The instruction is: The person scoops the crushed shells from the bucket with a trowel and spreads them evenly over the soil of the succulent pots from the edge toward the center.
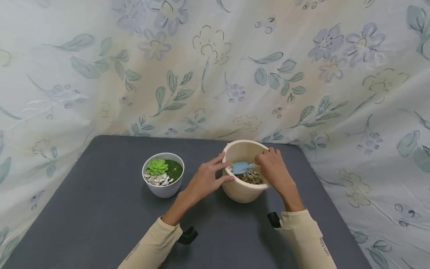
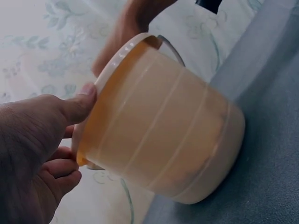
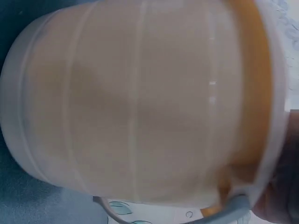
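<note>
A cream plastic bucket [image 1: 242, 194] stands on the dark table, with small mixed pebbles [image 1: 251, 177] in its bottom. My left hand [image 1: 206, 181] holds the bucket's rim at its left side. In the left wrist view the thumb lies on the rim and the other fingers curl at its edge. Inside the bucket, the light-blue blade of a small trowel [image 1: 240, 167] lies over the pebbles. My right hand [image 1: 273, 170] reaches over the right rim with curled fingers and grips the trowel's handle, mostly hidden by the hand. The right wrist view shows mainly the bucket's outer wall [image 3: 140, 102].
Left of the bucket stands a white pot [image 1: 164, 192] with a green succulent, white stones and a green surface. A grey bail handle [image 3: 229, 210] hangs at the bucket's side. Floral cloth [image 1: 215, 74] hangs behind the dark grey table [image 1: 100, 209].
</note>
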A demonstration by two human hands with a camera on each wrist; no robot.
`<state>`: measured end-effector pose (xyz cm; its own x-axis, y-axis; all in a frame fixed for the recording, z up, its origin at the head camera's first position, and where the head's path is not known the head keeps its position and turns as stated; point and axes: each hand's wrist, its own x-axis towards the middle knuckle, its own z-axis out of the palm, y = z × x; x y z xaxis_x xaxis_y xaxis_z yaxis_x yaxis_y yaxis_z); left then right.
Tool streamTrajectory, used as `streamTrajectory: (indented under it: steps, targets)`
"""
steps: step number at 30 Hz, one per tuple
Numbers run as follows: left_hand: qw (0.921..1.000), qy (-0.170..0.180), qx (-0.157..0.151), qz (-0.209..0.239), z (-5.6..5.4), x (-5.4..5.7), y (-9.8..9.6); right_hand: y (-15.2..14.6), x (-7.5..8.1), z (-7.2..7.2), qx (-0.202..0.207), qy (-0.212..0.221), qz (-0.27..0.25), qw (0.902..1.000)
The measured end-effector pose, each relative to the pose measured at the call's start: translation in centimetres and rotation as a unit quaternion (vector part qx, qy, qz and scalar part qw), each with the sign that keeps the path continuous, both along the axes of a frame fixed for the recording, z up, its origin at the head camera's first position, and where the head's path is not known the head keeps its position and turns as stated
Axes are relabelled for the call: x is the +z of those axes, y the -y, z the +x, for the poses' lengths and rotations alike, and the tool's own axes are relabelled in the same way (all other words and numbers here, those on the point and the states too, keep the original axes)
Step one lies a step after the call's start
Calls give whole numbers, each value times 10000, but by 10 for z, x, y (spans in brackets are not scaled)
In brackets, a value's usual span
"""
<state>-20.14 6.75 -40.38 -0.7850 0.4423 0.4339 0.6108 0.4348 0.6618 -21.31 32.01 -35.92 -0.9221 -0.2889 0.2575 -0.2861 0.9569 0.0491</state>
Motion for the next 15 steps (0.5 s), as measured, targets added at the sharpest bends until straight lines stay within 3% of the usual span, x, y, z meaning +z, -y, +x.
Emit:
streamTrajectory:
  steps: [9,15]
  targets:
    - [9999,-16,116,56,-1,-4,-1,-12,13,21,102,14,-793,9968]
    - [9991,90,378,139,1,-4,-2,-17,8,28,161,-282,-1125,9931]
